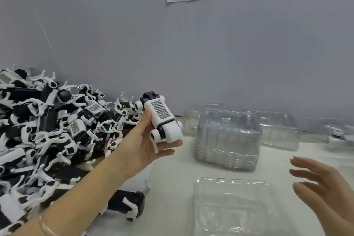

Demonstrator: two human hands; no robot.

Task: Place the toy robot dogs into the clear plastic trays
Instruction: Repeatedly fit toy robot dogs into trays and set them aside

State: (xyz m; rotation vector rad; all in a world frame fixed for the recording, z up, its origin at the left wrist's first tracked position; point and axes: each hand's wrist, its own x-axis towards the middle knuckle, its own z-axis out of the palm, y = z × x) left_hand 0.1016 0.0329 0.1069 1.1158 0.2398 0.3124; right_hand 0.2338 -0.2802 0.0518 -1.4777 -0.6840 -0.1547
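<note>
Right hand (325,186) splayed | toy robot dog (163,119) in left hand (145,140) grip

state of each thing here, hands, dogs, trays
white and black toy robot dog: held above the table
left hand: holds that dog, thumb and fingers round it
right hand: open, empty
single clear plastic tray: empty, flat on the table
stack of clear plastic trays: nested, standing behind it
pile of toy robot dogs: loose, tangled
</note>
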